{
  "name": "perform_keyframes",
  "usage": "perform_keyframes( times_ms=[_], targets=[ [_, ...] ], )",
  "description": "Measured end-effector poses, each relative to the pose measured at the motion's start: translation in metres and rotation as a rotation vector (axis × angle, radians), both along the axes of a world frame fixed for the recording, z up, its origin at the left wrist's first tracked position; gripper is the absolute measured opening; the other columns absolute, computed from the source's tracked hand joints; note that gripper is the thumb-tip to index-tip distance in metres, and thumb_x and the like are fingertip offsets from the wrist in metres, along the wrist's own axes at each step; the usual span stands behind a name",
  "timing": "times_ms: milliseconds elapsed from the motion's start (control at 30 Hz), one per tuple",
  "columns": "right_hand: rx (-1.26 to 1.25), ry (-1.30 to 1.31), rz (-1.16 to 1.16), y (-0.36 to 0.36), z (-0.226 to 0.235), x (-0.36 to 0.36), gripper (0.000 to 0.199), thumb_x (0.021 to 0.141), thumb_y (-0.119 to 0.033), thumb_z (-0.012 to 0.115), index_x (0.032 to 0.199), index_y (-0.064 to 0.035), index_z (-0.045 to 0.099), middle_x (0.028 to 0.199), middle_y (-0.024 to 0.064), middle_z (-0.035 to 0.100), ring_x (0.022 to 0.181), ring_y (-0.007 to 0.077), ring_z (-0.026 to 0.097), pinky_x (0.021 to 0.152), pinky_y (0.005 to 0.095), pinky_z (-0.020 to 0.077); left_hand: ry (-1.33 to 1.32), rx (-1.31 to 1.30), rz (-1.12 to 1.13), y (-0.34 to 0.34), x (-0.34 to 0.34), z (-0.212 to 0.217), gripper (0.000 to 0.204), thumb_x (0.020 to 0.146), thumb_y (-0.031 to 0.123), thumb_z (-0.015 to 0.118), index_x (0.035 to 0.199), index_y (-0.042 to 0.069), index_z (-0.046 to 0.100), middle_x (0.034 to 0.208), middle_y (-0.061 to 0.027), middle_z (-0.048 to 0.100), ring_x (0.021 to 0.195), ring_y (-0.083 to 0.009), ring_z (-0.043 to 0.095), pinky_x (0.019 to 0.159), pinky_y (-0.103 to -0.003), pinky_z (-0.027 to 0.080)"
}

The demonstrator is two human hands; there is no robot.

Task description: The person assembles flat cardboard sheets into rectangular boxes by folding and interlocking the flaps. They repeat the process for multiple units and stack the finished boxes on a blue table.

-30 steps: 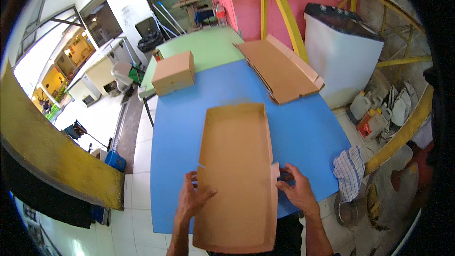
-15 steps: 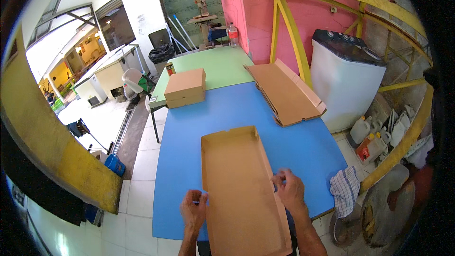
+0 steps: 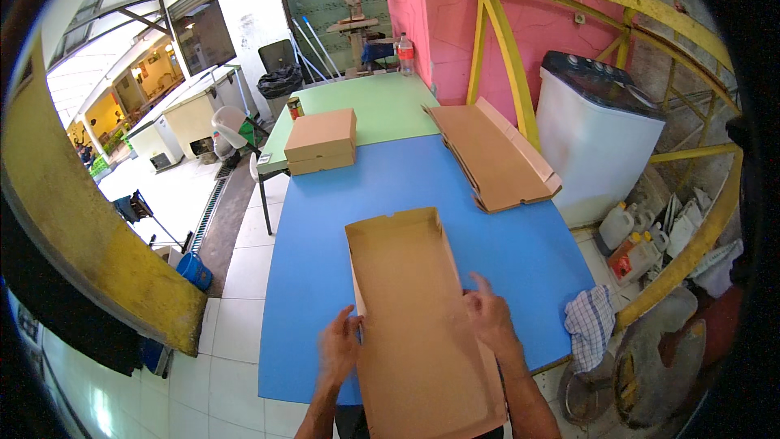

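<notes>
A long, shallow open cardboard box (image 3: 410, 325) lies lengthwise in front of me, its near end reaching past the table's front edge. Its far wall and part of both side walls stand up. My left hand (image 3: 340, 343) is closed at the left side wall, thumb and fingertips pinching its edge. Across from it, my right hand (image 3: 490, 319) grips the right side wall with thumb and curled fingers, while its slightly blurred index finger points up and away from the cardboard.
The blue table (image 3: 313, 252) adjoins a green one (image 3: 382, 102). A closed cardboard box (image 3: 321, 142) stands at the back left, flattened cardboard (image 3: 496, 154) lies at the back right. A checked cloth (image 3: 591, 325) hangs at the right edge; a washing machine (image 3: 597, 138) stands beyond.
My left hand has moved slightly up and inward against the box's side wall. My right hand has shifted a little left, its index finger now raised. The view has tilted slightly.
</notes>
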State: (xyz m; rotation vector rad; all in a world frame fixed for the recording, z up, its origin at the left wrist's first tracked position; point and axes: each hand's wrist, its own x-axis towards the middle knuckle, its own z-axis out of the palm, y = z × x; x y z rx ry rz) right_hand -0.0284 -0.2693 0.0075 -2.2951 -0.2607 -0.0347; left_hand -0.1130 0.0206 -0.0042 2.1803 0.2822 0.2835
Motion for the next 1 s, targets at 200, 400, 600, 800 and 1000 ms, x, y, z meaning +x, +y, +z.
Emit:
perform_keyframes(
  times_ms=[200,400,600,800,1000],
  targets=[
    [0.364,0.125,-0.082,-0.014,-0.009,-0.006,0.051,0.091,-0.02,0.07,0.132,0.0029,0.05,0.103,0.0221,0.071,0.089,0.0319,0.072,0.076,0.0421,0.0573,0.024,-0.511,0.063,0.007,-0.005,-0.005,0.047,0.092,0.011,0.066,0.132,-0.008,0.048,0.104,-0.0195,0.068,0.081,-0.0219,0.068,0.067,-0.035,0.059],
    [0.16,0.186,-0.108,0.0,0.01,-0.003,0.048,0.09,-0.024,0.071,0.125,0.0059,0.057,0.103,0.0198,0.071,0.085,0.0236,0.068,0.073,0.0353,0.0547,0.266,-0.499,0.001,0.01,0.007,0.007,0.039,0.089,0.025,0.072,0.109,-0.008,0.065,0.082,-0.0113,0.069,0.071,-0.0136,0.061,0.059,-0.03,0.052],
    [0.058,0.173,-0.051,-0.002,0.016,-0.002,0.042,0.089,-0.025,0.071,0.117,0.0043,0.062,0.106,0.0225,0.07,0.093,0.0391,0.068,0.08,0.0442,0.0531,0.106,-0.25,-0.058,0.007,-0.008,0.017,0.027,0.09,0.02,0.07,0.103,-0.004,0.068,0.078,-0.009,0.069,0.071,-0.0146,0.062,0.063,-0.032,0.052],
    [0.209,-0.014,-0.001,-0.023,0.02,-0.052,0.034,0.089,-0.016,0.069,0.116,0.0031,0.06,0.104,0.0195,0.067,0.096,0.0329,0.065,0.081,0.0424,0.0512,0.016,-0.25,0.062,-0.015,-0.062,0.02,0.025,0.092,0.021,0.07,0.1,-0.003,0.067,0.084,-0.0112,0.072,0.075,-0.0166,0.067,0.066,-0.036,0.053],
    [0.143,0.201,0.1,-0.03,0.033,-0.067,0.038,0.086,-0.001,0.067,0.122,0.0007,0.056,0.11,0.013,0.064,0.099,0.026,0.061,0.085,0.0417,0.0505,0.017,-0.24,0.078,-0.019,-0.079,0.005,0.024,0.092,0.019,0.069,0.098,-0.004,0.067,0.089,-0.0148,0.073,0.077,-0.0195,0.067,0.065,-0.037,0.051]
  ],
)
